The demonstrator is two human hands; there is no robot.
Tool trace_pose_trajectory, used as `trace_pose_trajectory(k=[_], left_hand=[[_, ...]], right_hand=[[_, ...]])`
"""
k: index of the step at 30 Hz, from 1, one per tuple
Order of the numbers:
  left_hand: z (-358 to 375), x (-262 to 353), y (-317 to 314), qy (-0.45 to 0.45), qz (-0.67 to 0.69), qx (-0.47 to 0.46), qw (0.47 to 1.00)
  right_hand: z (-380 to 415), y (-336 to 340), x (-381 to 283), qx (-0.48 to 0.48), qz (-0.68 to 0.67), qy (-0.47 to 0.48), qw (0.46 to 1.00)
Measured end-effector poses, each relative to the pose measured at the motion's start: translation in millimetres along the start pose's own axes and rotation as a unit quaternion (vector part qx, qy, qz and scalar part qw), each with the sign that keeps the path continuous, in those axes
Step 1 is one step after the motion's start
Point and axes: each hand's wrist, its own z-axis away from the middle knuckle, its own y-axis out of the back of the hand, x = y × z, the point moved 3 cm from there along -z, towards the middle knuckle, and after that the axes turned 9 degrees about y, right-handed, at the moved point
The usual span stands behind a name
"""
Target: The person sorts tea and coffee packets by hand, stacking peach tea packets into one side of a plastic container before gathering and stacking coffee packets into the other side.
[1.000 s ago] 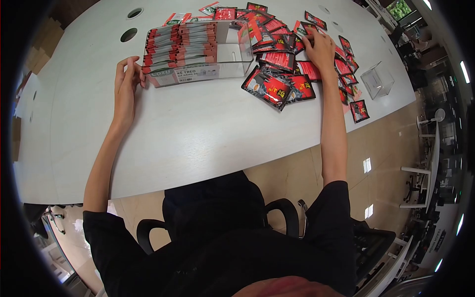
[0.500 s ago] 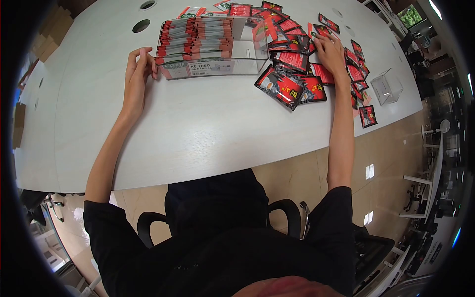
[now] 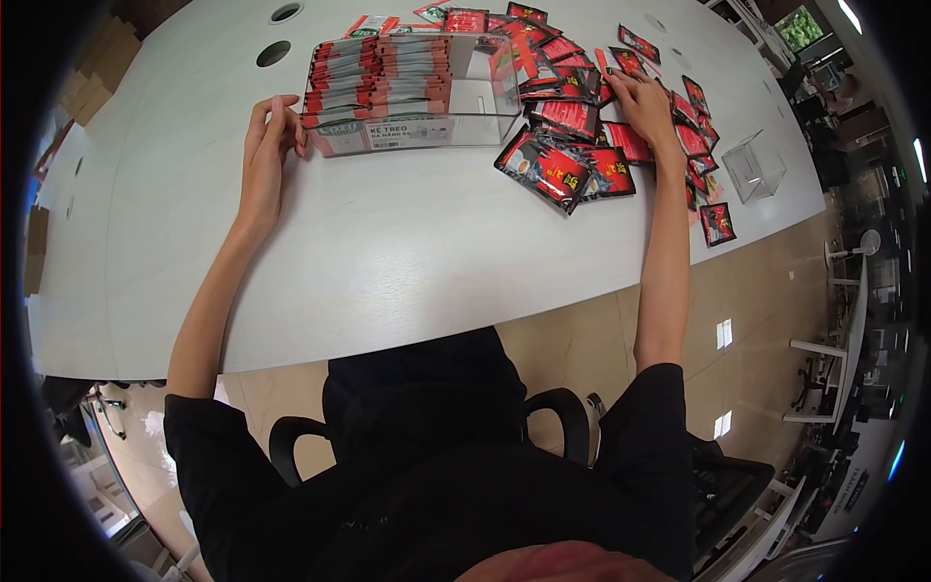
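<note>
My left hand (image 3: 271, 134) rests at the left end of a clear plastic box (image 3: 427, 135), its fingers loosely bent and apart beside the corner. Inside the box stand two rows of red and silver sachets (image 3: 412, 82). A label with printed text shows on the box front, and the box's right part holds no sachets. My right hand (image 3: 641, 105) lies over a spread of red and black sachets (image 3: 567, 118), fingers stretched forward onto them. Whether its fingertips grip a sachet is hard to see. Two sachets (image 3: 545, 173) overlap in front of the box's right end.
A small clear container (image 3: 754, 170) stands near the table's right edge. One sachet (image 3: 718, 224) lies close to that edge. Round holes (image 3: 273, 53) pierce the white table (image 3: 388, 252) at the back left. Cardboard boxes (image 3: 92, 82) are at the far left.
The whole view has shifted slightly. My right hand's fingers have shifted a little over the sachets; my left hand stays beside the box.
</note>
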Motion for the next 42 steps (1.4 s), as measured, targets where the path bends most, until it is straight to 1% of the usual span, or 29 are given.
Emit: trace_pose_trajectory(k=[3,6,8,11,12,14,16,19,20,22,23,26,27,29,33,35,36,38,42], left_hand=[[0.5,1.3,-0.7,0.012,0.002,0.002,1.0],[-1.3,-1.4,0.3,0.008,0.006,-0.002,1.0],[-3.0,-3.8,1.7,0.008,0.007,-0.002,1.0],[-2.7,-3.9,1.8,0.004,0.006,-0.006,1.0],[-1.9,-3.1,1.2,0.004,0.003,-0.008,1.0],[0.2,-0.1,-0.9,0.008,0.005,-0.002,1.0],[0.1,1.1,-1.5,0.013,0.007,0.006,1.0],[0.3,-1.5,0.1,0.014,0.01,0.007,1.0],[-0.2,-1.8,0.5,0.009,0.009,0.005,1.0],[0.3,-1.1,0.5,0.003,0.008,0.002,1.0],[0.4,-0.7,0.4,0.008,0.008,0.003,1.0],[-0.4,0.0,-0.2,0.011,0.008,0.004,1.0],[-0.6,-0.2,0.1,0.012,0.009,0.006,1.0],[-1.2,0.2,0.5,0.01,0.01,0.006,1.0],[-0.6,-0.9,2.0,0.01,0.011,0.004,1.0],[-0.9,-1.8,2.3,0.006,0.012,0.002,1.0],[-1.4,-1.8,1.7,0.002,0.013,0.0,1.0],[-0.3,-0.9,0.4,0.001,0.014,0.001,1.0],[-1.6,-1.5,0.8,0.002,0.017,0.002,1.0]], right_hand=[[0.4,7.4,-4.5,-0.001,-0.013,-0.005,1.0],[2.2,18.0,-5.3,-0.012,0.02,-0.029,0.999],[3.8,26.7,-9.4,0.004,0.003,-0.056,0.998],[5.6,24.2,-7.7,0.006,-0.014,-0.061,0.998],[6.7,20.7,-6.9,0.006,-0.013,-0.062,0.998],[6.8,11.5,-8.4,0.038,-0.018,-0.024,0.999],[3.2,4.7,-5.1,0.036,0.004,-0.024,0.999],[0.8,0.0,-0.8,0.066,0.002,-0.05,0.997],[-0.1,0.3,0.7,0.063,0.001,-0.05,0.997],[-2.1,7.3,4.8,0.057,-0.038,-0.12,0.99],[-1.4,10.6,4.5,0.065,-0.044,-0.136,0.988],[1.5,25.3,-7.1,0.043,-0.065,-0.146,0.986],[0.8,23.5,-4.2,0.044,-0.065,-0.146,0.986],[-0.5,16.9,0.2,0.101,-0.054,-0.058,0.992],[-0.5,-3.1,14.0,0.087,-0.046,-0.039,0.994],[1.5,-5.5,18.9,0.105,-0.028,-0.025,0.994],[1.7,-1.3,15.1,0.106,-0.026,-0.025,0.994],[3.3,5.0,10.1,0.063,-0.002,-0.068,0.996],[1.2,10.9,8.3,0.039,0.019,-0.079,0.996]])
